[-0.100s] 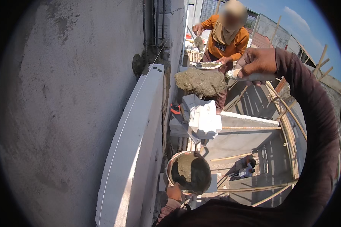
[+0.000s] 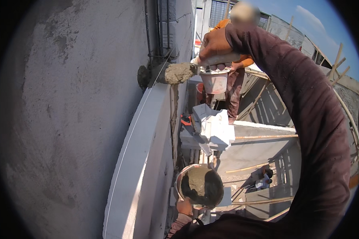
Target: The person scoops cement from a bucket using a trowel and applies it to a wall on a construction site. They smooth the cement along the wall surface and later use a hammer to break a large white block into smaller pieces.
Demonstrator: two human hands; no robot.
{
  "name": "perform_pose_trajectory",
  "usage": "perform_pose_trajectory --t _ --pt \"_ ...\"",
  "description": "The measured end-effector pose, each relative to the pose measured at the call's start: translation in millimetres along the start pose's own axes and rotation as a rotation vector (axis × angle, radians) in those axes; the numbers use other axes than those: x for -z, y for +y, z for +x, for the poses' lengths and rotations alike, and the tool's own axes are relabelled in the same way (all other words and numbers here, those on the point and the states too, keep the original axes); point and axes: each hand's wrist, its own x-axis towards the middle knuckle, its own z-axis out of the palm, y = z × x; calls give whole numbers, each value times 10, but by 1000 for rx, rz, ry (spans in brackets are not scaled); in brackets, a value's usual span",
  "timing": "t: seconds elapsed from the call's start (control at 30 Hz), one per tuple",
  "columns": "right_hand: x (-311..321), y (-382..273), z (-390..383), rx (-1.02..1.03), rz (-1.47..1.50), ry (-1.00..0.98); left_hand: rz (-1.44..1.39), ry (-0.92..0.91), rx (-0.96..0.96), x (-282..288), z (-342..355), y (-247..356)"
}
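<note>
My right hand (image 2: 214,48) grips a trowel, whose load of grey mortar (image 2: 178,73) is at the top end of a long white block wall (image 2: 141,126), against a vertical joint with bars (image 2: 161,32). A white string runs along the wall's top. Low in view, my left hand (image 2: 184,205) holds the rim of a round bucket of wet mortar (image 2: 199,186). Stacked white blocks (image 2: 211,127) lie between my hands, with a red-and-black tool (image 2: 185,119) beside them.
A co-worker in orange (image 2: 246,61) stands ahead by a pale bucket (image 2: 214,83). The plastered wall (image 2: 60,119) rises at left. Below right is a drop with bamboo poles (image 2: 263,135) and another person (image 2: 263,181) working far down.
My right hand has swung left with the trowel, bringing its mortar to the top of the block wall and partly covering the co-worker. My left hand and bucket sit slightly lower in view.
</note>
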Motion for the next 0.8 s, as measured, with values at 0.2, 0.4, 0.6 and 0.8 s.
perform_pose_trajectory --t 0.2,0.4,0.6,0.8 --pt "56 -334 106 -9 -415 57 -116 -71 54 -573 -470 -163" --pt "-352 597 -936 62 201 117 -231 -103 47 -547 -318 -119" --pt "-2317 1435 -1774 -39 532 -158 -177 -108 -15 -420 -625 356" --pt "-4657 1758 -1735 -209 -272 12 -101 -271 -100 -458 -718 622"
